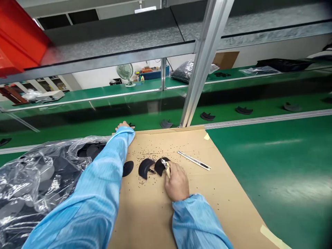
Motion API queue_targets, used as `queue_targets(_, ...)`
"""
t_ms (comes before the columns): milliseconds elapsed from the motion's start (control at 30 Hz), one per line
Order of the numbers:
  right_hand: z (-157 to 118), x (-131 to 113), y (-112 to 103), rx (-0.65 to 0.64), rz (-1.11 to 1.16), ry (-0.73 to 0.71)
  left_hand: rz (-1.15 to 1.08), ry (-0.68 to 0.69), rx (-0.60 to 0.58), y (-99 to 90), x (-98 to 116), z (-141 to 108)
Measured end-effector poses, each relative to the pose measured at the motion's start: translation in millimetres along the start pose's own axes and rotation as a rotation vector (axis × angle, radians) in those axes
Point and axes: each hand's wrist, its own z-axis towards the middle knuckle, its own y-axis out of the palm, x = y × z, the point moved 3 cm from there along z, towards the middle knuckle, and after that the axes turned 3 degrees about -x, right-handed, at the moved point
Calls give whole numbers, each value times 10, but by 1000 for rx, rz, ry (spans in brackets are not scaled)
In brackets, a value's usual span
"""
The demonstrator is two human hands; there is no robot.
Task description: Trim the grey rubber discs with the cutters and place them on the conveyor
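My left hand (124,125) reaches over the far edge of the cardboard (147,211) to the green belt (145,121). A small dark part (131,125) shows beside its fingers; the hold on it is unclear. My right hand (177,181) is closed round small pliers (166,166), whose jaws lie over a black curved piece (158,166). Left of that piece are a second black curved piece (145,168) and a dark rounded one (128,168), partly behind my left sleeve. Tiny dark bits are scattered around them.
A cutter knife (194,160) lies on the cardboard's right side. At left is a clear plastic bag (44,180) full of dark pieces. Black curved parts (207,116) are spaced along the belt. A metal post (198,69) rises behind the cardboard, below a shelf (116,34).
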Motion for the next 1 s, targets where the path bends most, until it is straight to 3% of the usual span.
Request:
queue_targets(167,18,38,-15,48,16,81,-138,62,86,-135,124,-135)
queue_targets(300,9,41,-83,97,37,147,-394,130,131,-284,118,-571)
queue_targets(367,6,-29,-170,155,57,145,-648,130,33,-311,9,-915)
queue_targets(500,88,-447,-356,226,107,-55,-1206,90,-439,-246,-345,-1755)
queue_targets(633,191,-933,-292,130,167,-314,-1498,26,-588,-156,-694,-2276)
queue_targets(733,192,-1006,-94,96,168,-359,-1580,-8,-592,-101,-815,-2334)
queue_targets(833,165,-879,89,19,133,-363,-1587,6,-542,-79,-850,-2257)
queue_targets(1000,178,-721,140,0,76,-373,-1593,14,-542,-22,-834,-2158)
